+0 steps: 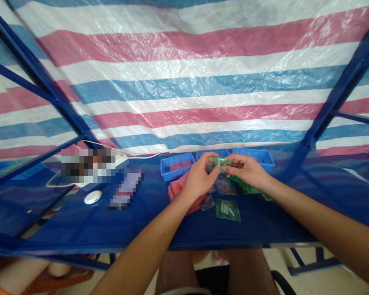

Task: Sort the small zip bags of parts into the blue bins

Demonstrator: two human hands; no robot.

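Pinching a glossy green plastic bag (219, 161) above the blue surface (155, 225).
Holds it with closed grip of left hand (202, 174) and right hand (247, 169), near thin red packets (177, 189) and 3 rectangular bins (174, 174).

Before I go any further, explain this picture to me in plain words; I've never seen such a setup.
There is no machine here: the grip is simply a person's two bare hands. The single picture comes from a camera worn on that person's head, looking forward and down, so the forearms reach in from below. The left hand and right hand together hold a green plastic bag in their fingers, over a blue tabletop. By the left forearm lie red plastic bags; below the right hand are more green bags. Between them is a clear bag of small parts, and nearer the person, a green bag of pale pieces. Blue bins stand in a row beyond. Striped plastic sheeting hangs behind.
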